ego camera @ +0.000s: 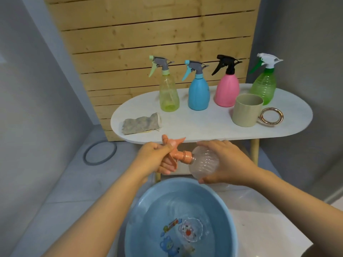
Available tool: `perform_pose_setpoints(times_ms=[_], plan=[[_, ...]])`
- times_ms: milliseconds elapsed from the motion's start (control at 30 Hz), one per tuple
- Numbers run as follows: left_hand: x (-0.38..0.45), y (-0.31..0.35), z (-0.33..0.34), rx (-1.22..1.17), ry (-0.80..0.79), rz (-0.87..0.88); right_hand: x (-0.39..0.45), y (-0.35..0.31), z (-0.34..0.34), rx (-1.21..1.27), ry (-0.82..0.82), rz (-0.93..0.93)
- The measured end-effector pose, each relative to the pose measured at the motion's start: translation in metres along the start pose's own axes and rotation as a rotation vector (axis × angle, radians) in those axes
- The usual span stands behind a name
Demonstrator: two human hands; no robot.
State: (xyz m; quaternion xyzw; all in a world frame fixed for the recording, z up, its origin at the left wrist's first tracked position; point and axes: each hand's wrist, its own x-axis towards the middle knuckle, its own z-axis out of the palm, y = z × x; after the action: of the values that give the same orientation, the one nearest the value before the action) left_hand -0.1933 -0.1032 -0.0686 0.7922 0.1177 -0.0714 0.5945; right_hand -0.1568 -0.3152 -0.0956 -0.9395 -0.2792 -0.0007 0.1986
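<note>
Blue basin [146,195] is sitting nearest, holding water. Above its far rim, left hand [156,156] is gripping the orange spray head [181,154], fingers curled round it. Right hand [224,162] is cupping the clear bottle [203,164], which is lying sideways. Both are hanging just before the white table [194,125] edge. A grey cloth [142,123] is lying near that edge.

Table [204,127] back edge blocked: yellow bottle [168,93], blue bottle [198,95], pink bottle [227,89] and green bottle [264,88] upright in row, narrow gaps between. Mug [246,112] in front of green bottle, ring handle jutting toward right end. Cloth [142,123] flat near left front edge. Open stretch: middle of table, cloth to mug, along front edge. Before front edge: left hand [159,156], right hand [224,160] and clear bottle [204,164] fill air above basin [148,201].
</note>
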Motion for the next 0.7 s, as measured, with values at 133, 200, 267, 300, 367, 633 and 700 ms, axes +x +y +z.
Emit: perform_pose_setpoints(times_ms=[133, 200, 267, 300, 367, 633, 700], plan=[[0.005, 0.002, 0.005, -0.184, 0.031, 0.023, 0.002, 0.002, 0.000, -0.084, 0.038, 0.018], [0.007, 0.002, -0.001, -0.109, -0.075, 0.104, 0.004, 0.006, -0.003, -0.013, 0.023, 0.078], [0.006, 0.000, -0.003, 0.101, -0.156, 0.206, 0.006, 0.011, -0.006, 0.036, 0.003, 0.091], [0.007, -0.002, -0.003, 0.222, -0.112, 0.259, 0.006, 0.012, -0.007, 0.042, -0.010, 0.083], [0.011, -0.005, -0.002, 0.451, 0.060, 0.371, 0.006, 0.013, -0.005, 0.026, -0.031, 0.064], [0.027, -0.007, -0.021, 0.414, 0.074, 0.164, 0.006, 0.012, -0.006, -0.066, 0.094, 0.036], [0.029, -0.006, -0.029, 0.398, 0.095, 0.126, 0.005, 0.014, -0.007, -0.037, 0.096, 0.065]])
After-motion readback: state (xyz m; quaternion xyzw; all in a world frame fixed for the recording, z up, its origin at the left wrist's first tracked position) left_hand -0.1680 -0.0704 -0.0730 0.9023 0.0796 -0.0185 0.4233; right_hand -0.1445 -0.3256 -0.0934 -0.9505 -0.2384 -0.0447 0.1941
